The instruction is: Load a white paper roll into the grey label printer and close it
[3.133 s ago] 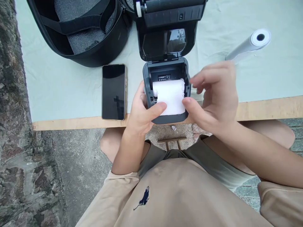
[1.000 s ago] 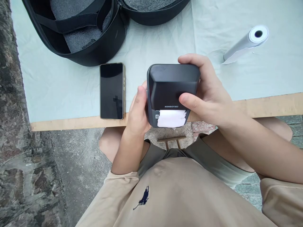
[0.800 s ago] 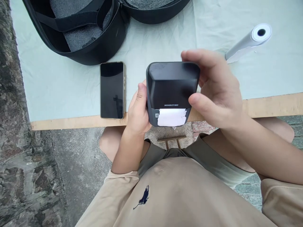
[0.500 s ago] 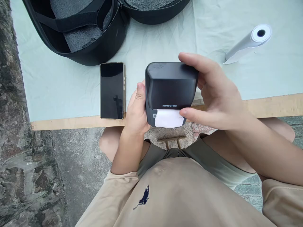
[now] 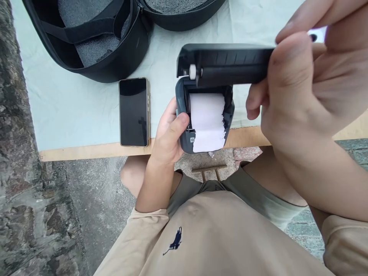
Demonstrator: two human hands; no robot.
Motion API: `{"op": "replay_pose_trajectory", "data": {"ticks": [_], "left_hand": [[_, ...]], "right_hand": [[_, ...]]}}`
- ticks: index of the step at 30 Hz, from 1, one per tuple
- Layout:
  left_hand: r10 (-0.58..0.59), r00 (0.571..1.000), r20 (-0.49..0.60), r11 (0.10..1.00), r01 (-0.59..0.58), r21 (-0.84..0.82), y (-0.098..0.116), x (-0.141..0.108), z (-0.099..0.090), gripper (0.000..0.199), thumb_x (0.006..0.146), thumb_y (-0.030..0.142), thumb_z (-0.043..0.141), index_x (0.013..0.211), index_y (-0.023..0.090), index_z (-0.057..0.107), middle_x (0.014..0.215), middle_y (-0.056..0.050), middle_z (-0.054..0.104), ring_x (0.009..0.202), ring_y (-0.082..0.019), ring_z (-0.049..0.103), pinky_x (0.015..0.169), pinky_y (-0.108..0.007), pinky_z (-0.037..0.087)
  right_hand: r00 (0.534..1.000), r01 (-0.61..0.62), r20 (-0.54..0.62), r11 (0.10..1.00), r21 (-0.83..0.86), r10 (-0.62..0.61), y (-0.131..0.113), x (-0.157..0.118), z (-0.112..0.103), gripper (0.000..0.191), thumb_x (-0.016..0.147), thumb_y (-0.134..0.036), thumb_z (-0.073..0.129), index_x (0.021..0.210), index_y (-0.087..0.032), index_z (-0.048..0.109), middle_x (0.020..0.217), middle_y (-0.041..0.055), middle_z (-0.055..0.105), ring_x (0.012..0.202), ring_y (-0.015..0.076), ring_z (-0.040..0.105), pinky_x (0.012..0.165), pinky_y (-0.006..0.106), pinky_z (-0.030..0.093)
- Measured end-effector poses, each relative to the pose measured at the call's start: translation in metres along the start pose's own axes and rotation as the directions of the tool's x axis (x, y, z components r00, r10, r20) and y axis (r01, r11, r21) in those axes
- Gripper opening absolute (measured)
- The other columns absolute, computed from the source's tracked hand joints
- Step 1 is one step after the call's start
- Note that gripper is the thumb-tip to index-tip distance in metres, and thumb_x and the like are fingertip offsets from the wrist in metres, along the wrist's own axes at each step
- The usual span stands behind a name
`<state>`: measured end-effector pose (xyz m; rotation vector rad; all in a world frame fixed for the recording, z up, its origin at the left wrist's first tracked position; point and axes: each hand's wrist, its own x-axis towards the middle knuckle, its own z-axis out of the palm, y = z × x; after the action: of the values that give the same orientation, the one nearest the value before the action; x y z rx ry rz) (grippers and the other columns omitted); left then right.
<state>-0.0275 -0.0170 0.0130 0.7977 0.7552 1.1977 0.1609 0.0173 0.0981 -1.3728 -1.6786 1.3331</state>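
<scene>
My left hand (image 5: pixel 169 138) grips the left side of a small dark label printer (image 5: pixel 184 111), its thumb on the inner rim. Inside the printer lies a roll of white paper (image 5: pixel 207 120); its sheet hangs over the front edge, with a ragged right side. The printer's black lid (image 5: pixel 227 57) stands raised, showing a dark roller with a white gear on its left end. Fingers and thumb of my right hand (image 5: pixel 307 76) pinch the lid's right end. That hand looms close to the camera and hides part of the table.
A phone (image 5: pixel 133 111) lies at the table's front edge, left of the printer. Behind it stands an unzipped black case (image 5: pixel 115 57) with grey foam and a strap. A white roll (image 5: pixel 319 33) shows slightly behind my right hand. A pale cloth (image 5: pixel 71 103) covers the table.
My right hand has swung the printer's lid up, uncovering the paper roll inside. My left hand stays on the printer, its thumb shifted onto the inner rim.
</scene>
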Motion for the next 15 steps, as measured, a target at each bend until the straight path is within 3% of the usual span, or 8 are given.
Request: {"op": "replay_pose_trajectory", "data": {"ticks": [1, 3, 5, 6, 8, 10, 13, 15], "left_hand": [[-0.014, 1.000, -0.009, 1.000, 0.014, 0.003, 0.001, 0.000, 0.001, 0.034, 0.087, 0.043, 0.054, 0.116, 0.024, 0.057, 0.098, -0.003, 0.069, 0.130, -0.024, 0.051, 0.109, -0.036, 0.044], [-0.054, 0.998, -0.030, 0.999, 0.054, 0.004, 0.003, -0.001, 0.001, 0.035, 0.087, 0.043, 0.052, 0.116, 0.024, 0.057, 0.098, -0.003, 0.069, 0.130, -0.025, 0.051, 0.107, -0.036, 0.046], [-0.073, 0.996, -0.051, 0.997, 0.074, 0.013, 0.003, -0.001, 0.002, 0.036, 0.087, 0.045, 0.052, 0.116, 0.024, 0.057, 0.100, -0.003, 0.069, 0.131, -0.026, 0.050, 0.106, -0.037, 0.047], [-0.071, 0.996, -0.059, 0.997, 0.073, 0.025, 0.003, -0.002, 0.003, 0.036, 0.087, 0.046, 0.052, 0.115, 0.024, 0.057, 0.101, -0.004, 0.068, 0.132, -0.026, 0.049, 0.105, -0.037, 0.048], [-0.055, 0.996, -0.071, 0.997, 0.059, 0.056, 0.002, -0.001, 0.003, 0.039, 0.085, 0.050, 0.053, 0.113, 0.023, 0.058, 0.104, -0.005, 0.068, 0.134, -0.027, 0.047, 0.105, -0.038, 0.048], [-0.041, 0.997, -0.066, 0.996, 0.046, 0.076, 0.002, -0.001, 0.004, 0.039, 0.084, 0.052, 0.054, 0.111, 0.023, 0.058, 0.108, -0.005, 0.067, 0.134, -0.028, 0.046, 0.104, -0.037, 0.048], [-0.046, 0.998, -0.030, 0.996, 0.049, 0.081, 0.002, -0.001, 0.003, 0.037, 0.085, 0.051, 0.054, 0.111, 0.024, 0.057, 0.111, -0.004, 0.065, 0.135, -0.027, 0.045, 0.103, -0.036, 0.050], [-0.064, 0.998, -0.016, 0.995, 0.065, 0.082, 0.003, -0.001, 0.002, 0.036, 0.086, 0.049, 0.054, 0.112, 0.025, 0.056, 0.112, -0.004, 0.065, 0.135, -0.027, 0.045, 0.102, -0.036, 0.051]], "right_hand": [[1.000, 0.013, 0.016, 1.000, 0.005, -0.013, -0.002, 0.001, -0.002, 0.032, 0.082, -0.049, 0.059, 0.104, -0.028, 0.050, 0.113, -0.0013, 0.045, 0.088, 0.0110, 0.062, 0.063, 0.021, 0.057], [0.985, 0.156, -0.064, 0.984, -0.084, -0.161, -0.001, 0.002, 0.004, 0.032, 0.083, -0.041, 0.060, 0.110, -0.029, 0.047, 0.110, 0.0009, 0.044, 0.103, 0.0158, 0.062, 0.057, 0.018, 0.055], [0.884, 0.293, -0.324, 0.939, -0.179, -0.337, 0.006, 0.002, 0.017, 0.016, 0.091, -0.033, 0.049, 0.105, -0.026, 0.049, 0.099, 0.0019, 0.048, 0.099, 0.0144, 0.064, 0.054, 0.021, 0.051], [0.851, 0.309, -0.375, 0.928, -0.209, -0.368, 0.011, 0.002, 0.023, 0.008, 0.091, -0.028, 0.049, 0.097, -0.024, 0.049, 0.092, 0.0014, 0.051, 0.094, 0.0144, 0.065, 0.052, 0.023, 0.047], [0.848, 0.378, -0.181, 0.808, -0.453, -0.498, 0.018, 0.002, 0.032, 0.003, 0.088, -0.027, 0.050, 0.088, -0.024, 0.051, 0.083, -0.0007, 0.058, 0.070, 0.0118, 0.060, 0.052, 0.029, 0.040], [0.883, 0.373, 0.016, 0.679, -0.632, -0.470, 0.021, 0.004, 0.034, 0.005, 0.084, -0.030, 0.051, 0.088, -0.027, 0.053, 0.077, -0.0021, 0.061, 0.058, 0.0114, 0.050, 0.052, 0.031, 0.032], [0.953, 0.225, 0.031, 0.632, -0.742, -0.303, 0.016, 0.005, 0.032, 0.015, 0.079, -0.033, 0.052, 0.092, -0.030, 0.057, 0.070, -0.0008, 0.058, 0.055, 0.0137, 0.045, 0.051, 0.029, 0.021], [0.971, 0.171, 0.030, 0.597, -0.784, -0.238, 0.012, 0.006, 0.031, 0.016, 0.077, -0.035, 0.052, 0.092, -0.031, 0.058, 0.068, 0.0003, 0.056, 0.052, 0.0139, 0.039, 0.051, 0.028, 0.016]]}}
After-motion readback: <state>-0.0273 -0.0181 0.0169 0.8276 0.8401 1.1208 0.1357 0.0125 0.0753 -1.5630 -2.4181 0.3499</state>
